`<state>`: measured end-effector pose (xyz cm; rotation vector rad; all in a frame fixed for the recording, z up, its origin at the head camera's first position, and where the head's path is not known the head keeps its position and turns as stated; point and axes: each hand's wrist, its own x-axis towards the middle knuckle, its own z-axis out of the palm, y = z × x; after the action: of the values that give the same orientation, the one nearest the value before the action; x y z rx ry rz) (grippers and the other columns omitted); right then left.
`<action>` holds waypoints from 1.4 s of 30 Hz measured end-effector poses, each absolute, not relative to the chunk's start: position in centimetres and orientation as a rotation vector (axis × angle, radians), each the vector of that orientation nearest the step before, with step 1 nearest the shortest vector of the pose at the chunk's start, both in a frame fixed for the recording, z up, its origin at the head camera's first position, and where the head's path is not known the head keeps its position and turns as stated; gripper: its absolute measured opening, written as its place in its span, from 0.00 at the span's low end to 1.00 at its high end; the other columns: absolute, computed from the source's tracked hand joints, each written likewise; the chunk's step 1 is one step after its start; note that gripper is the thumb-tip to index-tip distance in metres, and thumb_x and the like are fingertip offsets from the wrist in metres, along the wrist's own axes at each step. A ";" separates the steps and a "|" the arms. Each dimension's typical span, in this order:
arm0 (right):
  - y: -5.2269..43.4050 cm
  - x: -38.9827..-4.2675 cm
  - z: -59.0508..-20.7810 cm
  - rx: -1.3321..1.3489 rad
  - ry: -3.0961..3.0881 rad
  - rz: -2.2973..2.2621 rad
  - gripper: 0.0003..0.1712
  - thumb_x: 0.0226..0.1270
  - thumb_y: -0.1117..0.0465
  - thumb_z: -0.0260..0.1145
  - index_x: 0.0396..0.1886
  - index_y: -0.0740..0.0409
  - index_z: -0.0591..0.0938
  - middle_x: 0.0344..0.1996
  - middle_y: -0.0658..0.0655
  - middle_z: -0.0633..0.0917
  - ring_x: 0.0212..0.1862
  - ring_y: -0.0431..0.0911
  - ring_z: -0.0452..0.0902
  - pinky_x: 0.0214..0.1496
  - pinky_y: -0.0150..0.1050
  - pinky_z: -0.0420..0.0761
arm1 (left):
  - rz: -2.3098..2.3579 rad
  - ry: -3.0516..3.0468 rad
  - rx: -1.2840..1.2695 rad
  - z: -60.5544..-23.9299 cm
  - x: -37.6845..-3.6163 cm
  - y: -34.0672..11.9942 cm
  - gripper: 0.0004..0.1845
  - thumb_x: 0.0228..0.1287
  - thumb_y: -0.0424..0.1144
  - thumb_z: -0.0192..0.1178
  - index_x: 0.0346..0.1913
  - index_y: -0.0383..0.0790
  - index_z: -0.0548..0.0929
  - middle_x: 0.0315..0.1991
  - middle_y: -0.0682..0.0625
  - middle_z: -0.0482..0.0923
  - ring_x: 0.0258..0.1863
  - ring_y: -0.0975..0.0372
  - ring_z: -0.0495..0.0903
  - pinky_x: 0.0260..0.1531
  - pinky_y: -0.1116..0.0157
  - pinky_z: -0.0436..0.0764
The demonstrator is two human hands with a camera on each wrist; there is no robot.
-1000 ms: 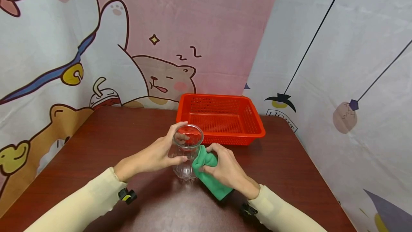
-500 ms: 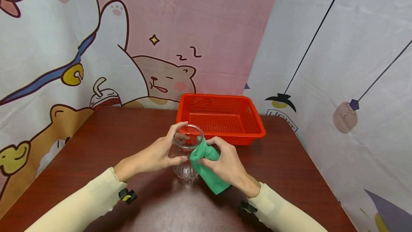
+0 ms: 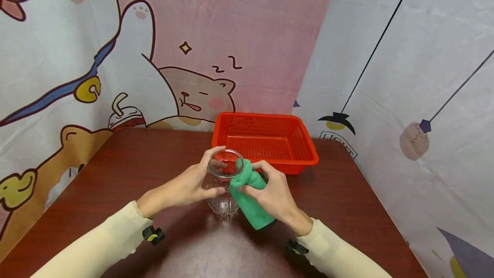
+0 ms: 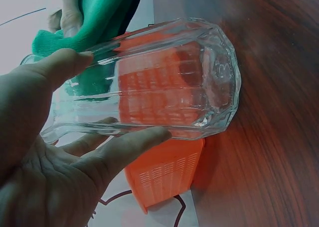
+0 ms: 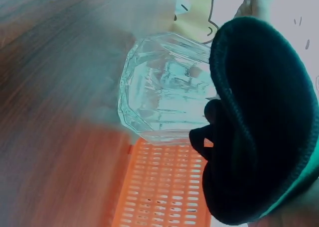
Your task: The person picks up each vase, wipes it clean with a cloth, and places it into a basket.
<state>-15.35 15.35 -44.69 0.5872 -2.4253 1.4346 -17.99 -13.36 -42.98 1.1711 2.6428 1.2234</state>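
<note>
My left hand (image 3: 189,185) grips a clear glass jar (image 3: 224,204) from its left side, thumb on the near face and fingers behind. The jar is upright, with a round rim and ribbed sides; I cannot tell if its base touches the table. Against the rim's right side, my right hand (image 3: 275,194) pinches a bunched green cloth (image 3: 251,209), whose loose end hangs toward the table. The left wrist view shows the angular base of the jar (image 4: 219,82) and part of the cloth (image 4: 104,13). Up close in the right wrist view, the cloth (image 5: 264,112) looks dark and hides most fingers.
Behind the hands, a red perforated plastic basket (image 3: 270,164) stands at the back of the dark brown wooden table (image 3: 162,153). A printed cartoon curtain (image 3: 254,55) hangs behind the table and along its sides.
My right hand has slid the cloth slightly up and away along the jar's right side to its rim; the cloth's hanging end has swung left. The left hand and jar stay put.
</note>
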 end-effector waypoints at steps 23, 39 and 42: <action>16.6 -15.2 -44.7 0.598 -2.380 1.424 0.30 0.66 0.57 0.92 0.65 0.45 0.89 0.55 0.48 0.96 0.49 0.44 0.91 0.49 0.38 0.91 | 1.239 2.750 1.081 -42.6 -17.2 -12.8 0.61 0.68 0.36 0.86 0.94 0.53 0.54 0.72 0.43 0.89 0.63 0.55 0.93 0.62 0.43 0.91; 17.7 -15.2 -44.9 0.561 -2.373 1.412 0.29 0.64 0.59 0.93 0.63 0.44 0.90 0.54 0.48 0.97 0.47 0.42 0.92 0.48 0.37 0.92 | 1.377 2.876 0.856 -42.3 -16.7 -12.2 0.59 0.64 0.48 0.90 0.91 0.52 0.63 0.66 0.44 0.92 0.64 0.50 0.93 0.66 0.37 0.89; 17.9 -15.2 -45.0 0.555 -2.379 1.401 0.29 0.64 0.59 0.93 0.63 0.44 0.90 0.54 0.47 0.97 0.47 0.41 0.92 0.48 0.37 0.92 | 1.389 2.915 0.819 -42.3 -16.6 -11.9 0.55 0.63 0.50 0.90 0.86 0.49 0.68 0.61 0.45 0.94 0.61 0.50 0.94 0.60 0.43 0.92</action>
<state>-15.20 17.86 -45.03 0.5555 -2.3791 1.4008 -16.60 -11.93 -42.30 0.8185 2.9150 1.3887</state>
